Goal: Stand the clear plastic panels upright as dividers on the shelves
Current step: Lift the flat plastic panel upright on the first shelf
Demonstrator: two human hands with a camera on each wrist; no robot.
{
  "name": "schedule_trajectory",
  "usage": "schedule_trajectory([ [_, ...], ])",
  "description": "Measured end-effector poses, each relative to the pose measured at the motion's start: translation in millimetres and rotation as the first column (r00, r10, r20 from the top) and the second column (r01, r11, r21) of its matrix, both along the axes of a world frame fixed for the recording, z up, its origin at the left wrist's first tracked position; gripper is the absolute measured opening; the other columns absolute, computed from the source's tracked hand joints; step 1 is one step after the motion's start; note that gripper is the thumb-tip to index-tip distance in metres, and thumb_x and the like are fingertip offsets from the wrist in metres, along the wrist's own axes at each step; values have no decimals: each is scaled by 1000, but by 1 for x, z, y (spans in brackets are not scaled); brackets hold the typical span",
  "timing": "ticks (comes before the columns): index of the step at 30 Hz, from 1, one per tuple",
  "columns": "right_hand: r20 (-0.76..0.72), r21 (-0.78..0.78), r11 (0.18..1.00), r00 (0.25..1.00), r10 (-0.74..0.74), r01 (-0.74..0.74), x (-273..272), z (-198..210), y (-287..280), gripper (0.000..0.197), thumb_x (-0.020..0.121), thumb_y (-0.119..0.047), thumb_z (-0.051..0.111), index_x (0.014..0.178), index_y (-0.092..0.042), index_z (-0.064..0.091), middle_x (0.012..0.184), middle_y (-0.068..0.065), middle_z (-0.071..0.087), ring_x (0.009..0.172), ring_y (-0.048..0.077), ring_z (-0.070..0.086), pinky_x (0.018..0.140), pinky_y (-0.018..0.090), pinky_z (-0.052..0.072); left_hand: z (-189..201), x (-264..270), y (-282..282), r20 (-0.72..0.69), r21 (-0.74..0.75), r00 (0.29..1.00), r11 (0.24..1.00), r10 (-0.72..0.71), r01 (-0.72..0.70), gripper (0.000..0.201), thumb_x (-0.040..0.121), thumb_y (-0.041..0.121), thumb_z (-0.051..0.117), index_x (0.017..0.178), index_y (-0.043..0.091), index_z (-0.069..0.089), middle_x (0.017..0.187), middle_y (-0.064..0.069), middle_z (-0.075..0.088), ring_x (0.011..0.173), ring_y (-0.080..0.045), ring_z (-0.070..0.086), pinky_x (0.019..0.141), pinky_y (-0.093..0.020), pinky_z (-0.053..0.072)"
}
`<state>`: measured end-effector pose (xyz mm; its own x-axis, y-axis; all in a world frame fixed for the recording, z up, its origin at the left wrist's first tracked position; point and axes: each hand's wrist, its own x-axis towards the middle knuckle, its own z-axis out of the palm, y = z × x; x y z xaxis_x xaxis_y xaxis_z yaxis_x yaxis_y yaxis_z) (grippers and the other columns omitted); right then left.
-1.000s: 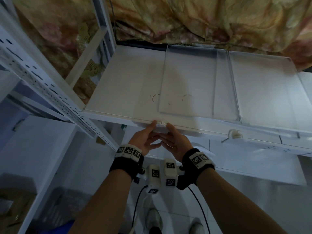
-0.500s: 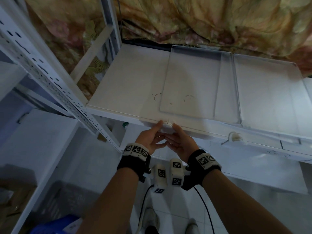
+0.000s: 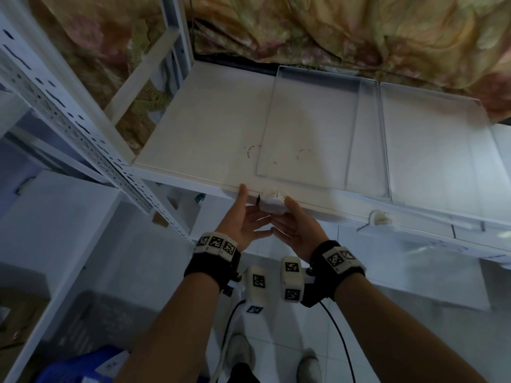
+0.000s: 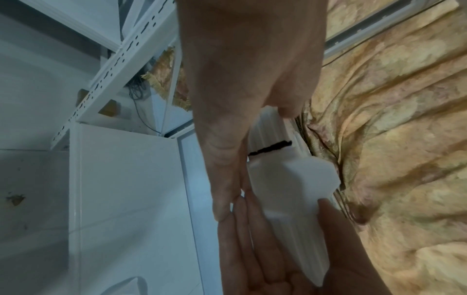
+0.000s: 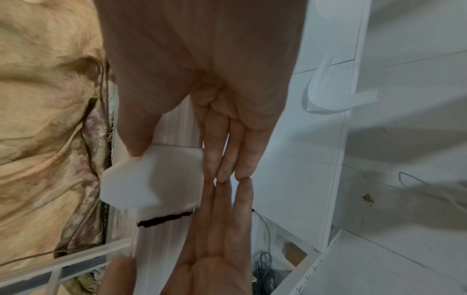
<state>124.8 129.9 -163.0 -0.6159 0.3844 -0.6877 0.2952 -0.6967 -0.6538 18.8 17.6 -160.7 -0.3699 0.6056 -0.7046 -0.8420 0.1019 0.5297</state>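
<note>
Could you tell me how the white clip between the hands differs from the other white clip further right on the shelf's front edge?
The white clip between the hands is touched by both the left hand and the right hand; the other white clip is untouched.
A black mark sits on the shelf edge beside the first clip; none shows by the other.
Both are white and sit on that same front edge.
</note>
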Motion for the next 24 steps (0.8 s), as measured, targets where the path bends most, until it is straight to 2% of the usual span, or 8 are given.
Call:
schedule_trajectory([
  [3, -19, -25, 1000, 1000, 9, -10, 3, -3, 1, 46, 88, -48, 64, 121, -15, 67, 116, 9, 73, 113, 17, 65, 94, 32, 52, -1, -3, -2, 13, -9, 1000, 1000, -7, 8, 84, 82, 75, 42, 118, 3, 65, 116, -15, 70, 113, -27, 64, 96, -53, 50],
  [7, -72, -78, 997, 997, 5, -11, 2, -8, 1, 46, 89, -46, 62, 122, -14, 66, 119, 9, 71, 117, 16, 63, 97, 34, 51, -4, -8, 1, -23, -39, 1000, 999, 21, -22, 72, 87, 65, 47, 118, 3, 64, 109, -14, 72, 106, -26, 66, 93, -47, 51],
  [11, -98, -90, 996, 995, 0, -9, -1, -8, 0, 39, 92, -44, 58, 115, -15, 67, 121, 12, 70, 116, 16, 62, 102, 34, 47, -8, -10, 3, -46, -39, 996, 997, 72, -73, 60, 89, 56, 53, 113, 2, 63, 101, -16, 71, 97, -26, 67, 98, -42, 49],
  [16, -102, -96, 995, 995, 10, -20, -4, -5, -2, 34, 92, -42, 58, 108, -14, 67, 123, 15, 68, 117, 17, 61, 99, 32, 46, -13, -12, 3, -58, -34, 994, 995, 92, -94, 55, 88, 52, 58, 111, 3, 63, 96, -15, 70, 93, -25, 67, 100, -41, 49],
  [21, -93, -89, 996, 995, 17, -26, -5, -4, -4, 34, 92, -43, 57, 108, -15, 68, 124, 16, 68, 118, 18, 60, 101, 32, 45, -12, -13, 1, -67, -38, 994, 995, 90, -93, 43, 88, 50, 59, 92, 7, 67, 88, -12, 72, 88, -22, 67, 98, -39, 49],
  [24, -82, -85, 996, 996, 15, -22, -5, -3, -4, 33, 94, -42, 56, 108, -15, 68, 123, 16, 68, 117, 17, 61, 101, 32, 45, -9, -13, 1, -77, -49, 994, 996, 77, -81, 42, 88, 50, 59, 89, 8, 67, 87, -11, 72, 88, -22, 68, 98, -39, 49],
])
